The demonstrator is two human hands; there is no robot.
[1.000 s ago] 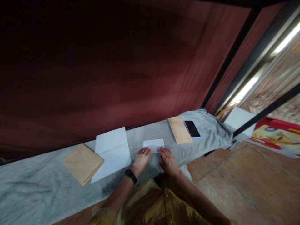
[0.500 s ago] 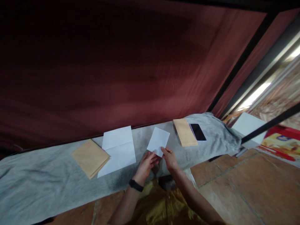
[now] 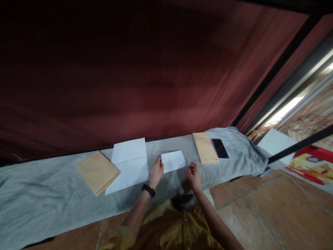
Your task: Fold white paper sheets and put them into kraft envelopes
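Note:
A small folded sheet of white paper (image 3: 173,160) is stretched between my two hands over the grey cloth. My left hand (image 3: 156,172) is closed on its left edge, and a black band circles that wrist. At the lower right corner of the paper, the fingers of my right hand (image 3: 194,175) are curled together in a pinch. Left of my left hand lies a larger white sheet (image 3: 131,163) with a crease across it. Brown envelopes (image 3: 97,172) overlap its left side. Another brown envelope (image 3: 206,148) rests beyond my right hand.
A phone (image 3: 220,148) with a dark screen lies against the right-hand envelope. The long narrow surface wears a grey cloth (image 3: 47,194) and runs along a dark red curtain (image 3: 156,86). Black frame bars, a white board and a red printed box (image 3: 314,163) stand at the right.
The folded paper has turned so its long side runs across. My left hand has moved to its left edge, and my right hand has shifted right to its lower right corner.

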